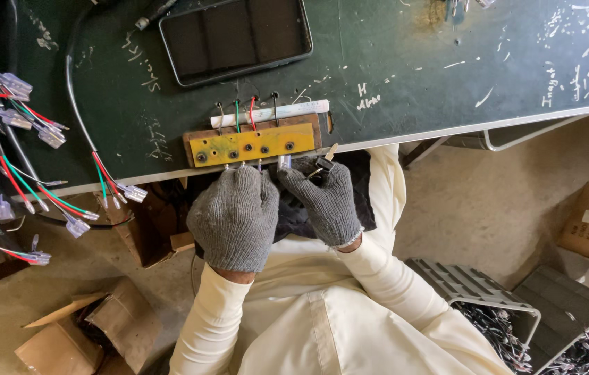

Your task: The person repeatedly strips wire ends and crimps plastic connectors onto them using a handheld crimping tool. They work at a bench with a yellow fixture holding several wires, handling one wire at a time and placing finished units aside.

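- Dark green scratched worktop (412, 62) fills the upper view; its near edge runs just above both hands.
- Black rectangular tray with dark compartments (235, 38) lies flat at top centre, well apart from the hands.
- Loose bundle of red, green and black wires with clear plastic connectors (10, 139) spreads over the left end of the worktop and hangs off the edge.
- Yellow-faced wooden block with a row of dark holes (253, 142) sits at the near edge; short green, red and black wire ends stick up behind it, white plastic tube (273, 111) lies just behind.
- Left hand (234, 215), grey knit glove, fingers curled at the block's front edge, touching the thin metal pins below it; grip on any one pin: cannot tell.
- Right hand (323, 198), same glove, grip pinched on a small black clip-like part (323, 165) just beside the block's right end.
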